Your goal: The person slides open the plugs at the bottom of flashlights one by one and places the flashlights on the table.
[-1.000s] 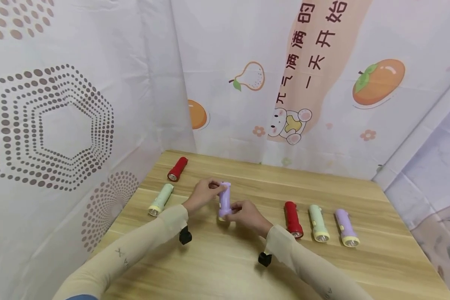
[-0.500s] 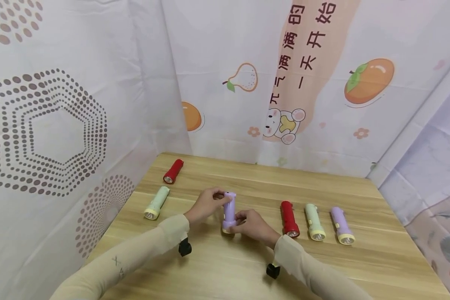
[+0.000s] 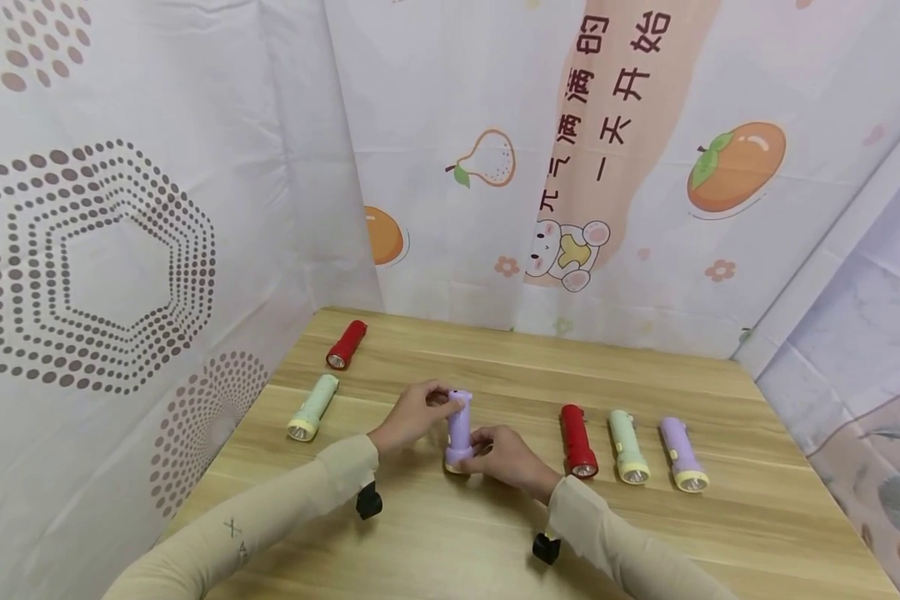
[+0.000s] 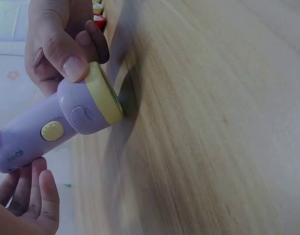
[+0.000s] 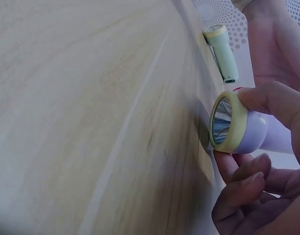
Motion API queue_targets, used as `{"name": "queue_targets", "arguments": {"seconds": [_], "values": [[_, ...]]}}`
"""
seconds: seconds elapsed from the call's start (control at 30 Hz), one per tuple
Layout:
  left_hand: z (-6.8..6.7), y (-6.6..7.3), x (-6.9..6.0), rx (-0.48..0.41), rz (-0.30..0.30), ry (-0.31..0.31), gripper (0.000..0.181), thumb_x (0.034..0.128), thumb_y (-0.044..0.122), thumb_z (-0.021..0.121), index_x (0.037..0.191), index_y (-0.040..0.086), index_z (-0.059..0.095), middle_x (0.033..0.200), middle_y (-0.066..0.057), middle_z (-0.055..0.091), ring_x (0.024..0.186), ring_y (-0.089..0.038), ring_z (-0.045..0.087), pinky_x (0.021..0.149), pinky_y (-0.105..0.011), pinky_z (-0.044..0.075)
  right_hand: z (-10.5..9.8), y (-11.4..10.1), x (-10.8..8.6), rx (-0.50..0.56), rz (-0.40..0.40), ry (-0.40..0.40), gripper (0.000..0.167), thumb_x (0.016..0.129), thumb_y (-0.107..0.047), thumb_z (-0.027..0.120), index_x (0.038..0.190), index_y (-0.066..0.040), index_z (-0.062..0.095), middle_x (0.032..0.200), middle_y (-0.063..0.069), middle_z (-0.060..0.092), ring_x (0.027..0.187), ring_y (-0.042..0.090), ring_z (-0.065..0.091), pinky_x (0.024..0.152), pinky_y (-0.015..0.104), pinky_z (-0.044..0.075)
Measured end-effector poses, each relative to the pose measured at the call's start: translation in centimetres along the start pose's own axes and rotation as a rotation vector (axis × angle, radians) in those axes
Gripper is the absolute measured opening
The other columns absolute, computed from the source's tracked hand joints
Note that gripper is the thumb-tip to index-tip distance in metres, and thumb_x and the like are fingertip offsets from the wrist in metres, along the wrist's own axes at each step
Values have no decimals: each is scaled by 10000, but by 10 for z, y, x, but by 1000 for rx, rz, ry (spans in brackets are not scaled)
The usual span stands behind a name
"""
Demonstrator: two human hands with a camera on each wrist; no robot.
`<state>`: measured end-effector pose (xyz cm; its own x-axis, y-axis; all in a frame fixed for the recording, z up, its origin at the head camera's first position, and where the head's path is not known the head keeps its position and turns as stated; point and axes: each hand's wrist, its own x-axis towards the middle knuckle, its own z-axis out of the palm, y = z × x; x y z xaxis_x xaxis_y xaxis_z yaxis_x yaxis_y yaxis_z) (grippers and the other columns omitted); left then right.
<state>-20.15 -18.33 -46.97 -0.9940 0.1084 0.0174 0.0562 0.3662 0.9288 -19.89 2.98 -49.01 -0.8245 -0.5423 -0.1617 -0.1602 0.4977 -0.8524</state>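
A purple flashlight with a yellow lens rim stands nearly upright over the middle of the table, lens end down. My left hand pinches its tail end between thumb and fingers. At the head end, my right hand grips the rim, its thumb pressed on the edge in the left wrist view. The yellow button on the body shows there too. From the right wrist, the clear lens faces the wood at a slant, close to it; whether it touches, I cannot tell.
A red flashlight and a mint green flashlight lie at the left. To the right lie a second red flashlight, another mint one and another purple one. Patterned curtains hang behind the wooden table.
Both hands have brought the purple flashlight down and nearer to me, slightly rightward. The head view has shifted a little. The other flashlights stay in place on the table.
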Motion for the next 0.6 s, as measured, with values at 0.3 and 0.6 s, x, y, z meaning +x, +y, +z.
{"name": "queue_targets", "arguments": {"seconds": [0.3, 0.6], "values": [[1, -5, -4, -7, 97, -30, 313, 942, 369, 768, 1120, 129, 676, 1038, 11, 694, 946, -176, 640, 821, -357, 549, 2, 2, -3, 65, -20, -12, 405, 803, -227, 872, 1102, -18, 695, 979, 35, 697, 895, 173, 607, 781, 326, 486], [0, -1, -16, 1, 160, -91, 278, 942, 342, 774, 1138, 175, 668, 1053, 37, 686, 972, -168, 635, 855, -351, 537, 5, 7, -6, 60, -37, -1, 426, 786, -245, 899, 1034, -36, 624, 965, 39, 665, 878, 181, 579, 734, 294, 464]]}}
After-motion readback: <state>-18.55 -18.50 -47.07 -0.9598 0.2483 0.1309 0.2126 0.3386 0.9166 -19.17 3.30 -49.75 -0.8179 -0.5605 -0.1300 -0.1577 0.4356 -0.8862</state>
